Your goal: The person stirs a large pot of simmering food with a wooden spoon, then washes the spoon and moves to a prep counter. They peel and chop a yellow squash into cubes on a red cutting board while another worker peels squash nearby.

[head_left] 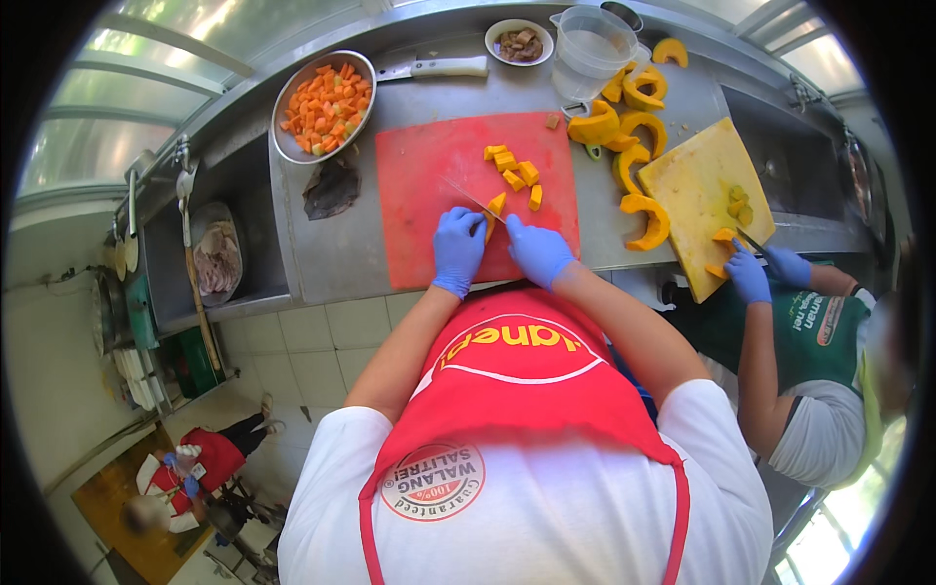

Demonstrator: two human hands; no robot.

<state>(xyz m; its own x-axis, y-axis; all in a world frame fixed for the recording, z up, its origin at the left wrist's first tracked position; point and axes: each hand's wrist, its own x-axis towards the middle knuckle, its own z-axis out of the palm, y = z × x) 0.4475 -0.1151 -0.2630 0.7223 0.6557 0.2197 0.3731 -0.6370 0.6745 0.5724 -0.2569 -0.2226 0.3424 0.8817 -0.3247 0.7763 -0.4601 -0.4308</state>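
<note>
The left grip (458,252) is pinched on a squash piece (496,205) just ahead of it on the red cutting board (414,161), and the right grip (539,253) is wrapped round the handle of a knife (468,197) whose blade lies beside that piece. Ahead and left of both grips, a metal bowl (283,139) holds orange carrot cubes (329,105); beyond the board, a small white bowl (490,41) holds brown pieces (520,45), with a clear pitcher (585,60) to its right, contents unclear. Well left of the grips, a tub (220,294) in the sink (261,200) holds pale food (216,253).
</note>
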